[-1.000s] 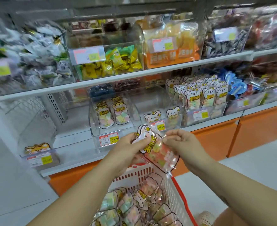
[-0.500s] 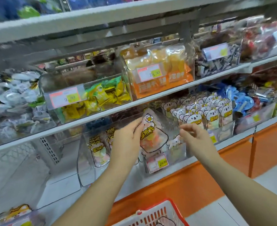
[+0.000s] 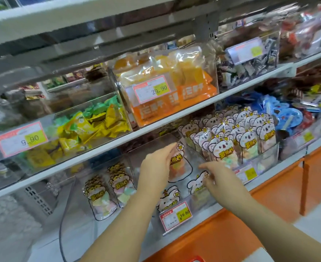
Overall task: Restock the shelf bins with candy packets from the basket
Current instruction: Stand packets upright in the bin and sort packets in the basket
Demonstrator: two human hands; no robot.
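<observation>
Placing step, mid-insert: left hand (image 3: pixel 157 167) is up at the middle bin (image 3: pixel 194 156), fingers lying fairly straight along the left edge of a candy packet (image 3: pixel 179 165). Thumb is hidden behind it, so I can't tell if that's a pinch or just a flat-finger steady. The packet stands upright inside the bin, towards the back, print facing out, its lower edge hidden behind two front packets (image 3: pixel 168 200) that sit low against the front wall above the price tag (image 3: pixel 175 215). Right hand (image 3: pixel 219 179) holds nothing, fingers loosely spread, tips at the top of the right-hand front packet; touching or just short, can't tell. My read: it's there to line up or hold back the front row while the new one goes in. Neighbour bin on the right is packed tight with the same kind of koala packets (image 3: pixel 229 140). The bin on the left has only a couple of short rows of cat packets (image 3: pixel 103 197). So the middle bin looks well short of full, and this is probably an early packet of several. Next move, as I see it: seat the packet on the bin floor, let go without it flopping forward, square it up behind the front two, then go down for another. The basket (image 3: pixel 197 259) is barely in view, just a red sliver at the bottom edge, so its contents can't be checked here. Film packets look slippery and floppy, so they need support until they lean on something.
</observation>
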